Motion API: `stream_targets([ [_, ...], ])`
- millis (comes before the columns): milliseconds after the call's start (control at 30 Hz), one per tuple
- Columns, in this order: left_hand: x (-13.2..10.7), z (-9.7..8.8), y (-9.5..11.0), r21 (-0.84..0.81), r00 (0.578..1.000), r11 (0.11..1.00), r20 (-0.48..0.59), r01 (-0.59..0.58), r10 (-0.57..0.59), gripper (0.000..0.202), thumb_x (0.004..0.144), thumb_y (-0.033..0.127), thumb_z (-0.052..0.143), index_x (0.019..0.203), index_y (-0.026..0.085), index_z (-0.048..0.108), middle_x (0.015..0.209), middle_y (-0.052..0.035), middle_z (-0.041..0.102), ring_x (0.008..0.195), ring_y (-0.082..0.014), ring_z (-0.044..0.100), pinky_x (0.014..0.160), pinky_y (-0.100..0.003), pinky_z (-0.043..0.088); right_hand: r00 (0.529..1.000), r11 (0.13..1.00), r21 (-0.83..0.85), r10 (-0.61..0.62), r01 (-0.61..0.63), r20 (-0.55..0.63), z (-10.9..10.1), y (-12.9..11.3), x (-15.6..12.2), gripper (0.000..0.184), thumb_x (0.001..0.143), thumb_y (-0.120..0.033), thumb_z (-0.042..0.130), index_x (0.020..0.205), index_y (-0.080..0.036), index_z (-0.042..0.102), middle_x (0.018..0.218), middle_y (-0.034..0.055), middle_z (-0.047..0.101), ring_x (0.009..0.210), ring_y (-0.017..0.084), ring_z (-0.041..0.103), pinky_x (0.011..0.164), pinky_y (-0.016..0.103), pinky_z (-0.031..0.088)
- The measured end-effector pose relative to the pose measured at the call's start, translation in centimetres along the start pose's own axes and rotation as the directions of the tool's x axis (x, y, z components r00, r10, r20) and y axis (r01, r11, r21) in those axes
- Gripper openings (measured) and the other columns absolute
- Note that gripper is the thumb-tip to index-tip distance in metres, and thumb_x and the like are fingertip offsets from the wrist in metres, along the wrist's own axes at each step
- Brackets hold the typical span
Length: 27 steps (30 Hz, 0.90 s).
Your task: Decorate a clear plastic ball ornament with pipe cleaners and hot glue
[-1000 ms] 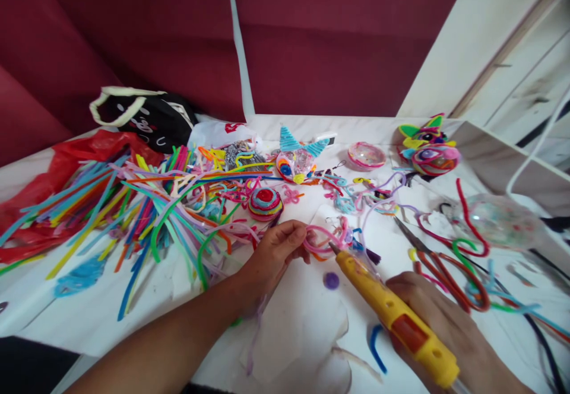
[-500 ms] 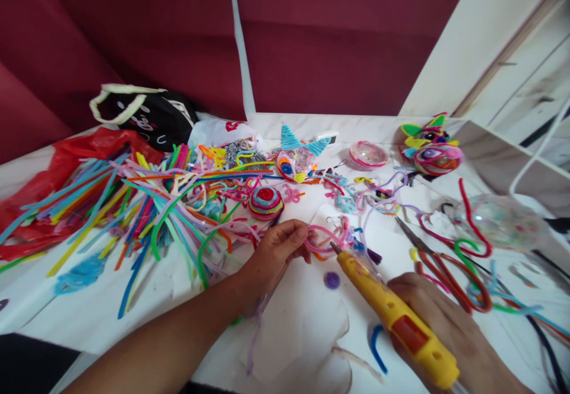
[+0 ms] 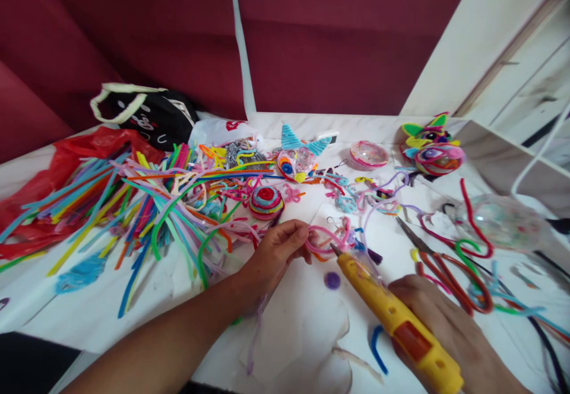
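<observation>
Between the fingertips of my left hand [image 3: 282,244] is pinched a loop of pink pipe cleaner [image 3: 321,229], held just above the white table. My right hand [image 3: 439,317] is wrapped round a yellow hot glue gun [image 3: 396,320], pointed up and left. Its dark nozzle tip is at the pink loop; whether it touches cannot be made out. Below the loop lies a small purple pompom-like disc [image 3: 332,280]. Scissors with orange handles [image 3: 445,275] lie open to the right of the glue gun, and a short blue pipe cleaner [image 3: 377,349] rests beneath it.
Many coloured pipe cleaners [image 3: 146,204] spread from a red plastic bag [image 3: 66,162] on the left. Behind stand a blue-eared figure [image 3: 297,159], a pink-rimmed clear bowl [image 3: 369,154] and a colourful figure [image 3: 434,153]. A round red-centred piece [image 3: 266,202] sits nearer. A clear plastic piece [image 3: 503,222] lies right.
Almost nothing differs. The glue gun and my right hand have shifted very slightly; my left hand keeps its pinch on the pink loop.
</observation>
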<state>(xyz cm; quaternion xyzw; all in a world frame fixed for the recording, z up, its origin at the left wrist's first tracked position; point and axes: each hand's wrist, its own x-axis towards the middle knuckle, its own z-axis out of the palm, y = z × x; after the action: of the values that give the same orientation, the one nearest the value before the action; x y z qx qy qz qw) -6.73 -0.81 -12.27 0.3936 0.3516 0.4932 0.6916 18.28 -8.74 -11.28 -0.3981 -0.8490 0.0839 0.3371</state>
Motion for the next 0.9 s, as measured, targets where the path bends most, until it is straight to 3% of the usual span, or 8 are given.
stream_targets([
  [100, 0.0, 0.1, 0.0, 0.003, 1.0, 1.0, -0.002, -0.006, 0.006, 0.024, 0.077, 0.036, 0.073, 0.076, 0.013, 0.066, 0.075, -0.0036, 0.062, 0.064, -0.0124, 0.057, 0.059, -0.026, 0.045, 0.994, 0.999, 0.052, 0.004, -0.01, 0.109, 0.5, 0.2, 0.1, 0.015, 0.095, -0.027, 0.042, 0.106, -0.022, 0.051, 0.099, 0.0104, 0.059, 0.09, 0.025, 0.061, 0.071, 0.036, 0.05],
  [433, -0.1, -0.1, -0.1, 0.001, 1.0, 1.0, 0.02, -0.01, 0.01, 0.022, 0.08, 0.035, 0.07, 0.078, 0.013, 0.066, 0.076, -0.0039, 0.062, 0.066, -0.0127, 0.059, 0.059, -0.025, 0.046, 0.998, 0.998, -0.001, 0.057, -0.057, 0.004, 1.0, -0.6, 0.1, 0.019, 0.098, -0.027, 0.032, 0.108, -0.022, 0.048, 0.096, 0.0098, 0.058, 0.087, 0.025, 0.06, 0.071, 0.038, 0.046],
  [567, -0.1, 0.0, -0.1, 0.004, 1.0, 1.0, 0.019, -0.005, 0.005, 0.025, 0.078, 0.037, 0.072, 0.077, 0.012, 0.066, 0.076, -0.0038, 0.062, 0.064, -0.0121, 0.057, 0.059, -0.025, 0.046, 0.997, 0.998, -0.041, -0.039, 0.042, 0.066, 0.6, 0.0, 0.1, 0.02, 0.097, -0.03, 0.037, 0.109, -0.02, 0.049, 0.1, 0.0114, 0.059, 0.092, 0.025, 0.06, 0.073, 0.035, 0.047],
  [700, 0.0, 0.0, -0.1, 0.009, 1.0, 1.0, 0.012, -0.003, 0.003, 0.026, 0.078, 0.037, 0.072, 0.077, 0.012, 0.066, 0.077, -0.0043, 0.063, 0.064, -0.012, 0.057, 0.059, -0.026, 0.047, 0.996, 0.998, -0.032, -0.06, 0.063, 0.062, 0.4, 0.3, 0.1, 0.02, 0.097, -0.033, 0.037, 0.105, -0.02, 0.05, 0.099, 0.0106, 0.059, 0.09, 0.025, 0.06, 0.071, 0.034, 0.048],
  [900, -0.1, 0.0, -0.1, -0.003, 1.0, 1.0, 0.021, -0.013, 0.013, 0.022, 0.08, 0.034, 0.071, 0.078, 0.012, 0.066, 0.078, -0.0036, 0.062, 0.065, -0.0116, 0.057, 0.058, -0.025, 0.046, 0.998, 0.998, 0.02, 0.062, -0.062, -0.001, 1.0, -0.7, 0.2, 0.018, 0.097, -0.031, 0.037, 0.102, -0.022, 0.051, 0.097, 0.0084, 0.059, 0.087, 0.024, 0.06, 0.07, 0.036, 0.047],
])
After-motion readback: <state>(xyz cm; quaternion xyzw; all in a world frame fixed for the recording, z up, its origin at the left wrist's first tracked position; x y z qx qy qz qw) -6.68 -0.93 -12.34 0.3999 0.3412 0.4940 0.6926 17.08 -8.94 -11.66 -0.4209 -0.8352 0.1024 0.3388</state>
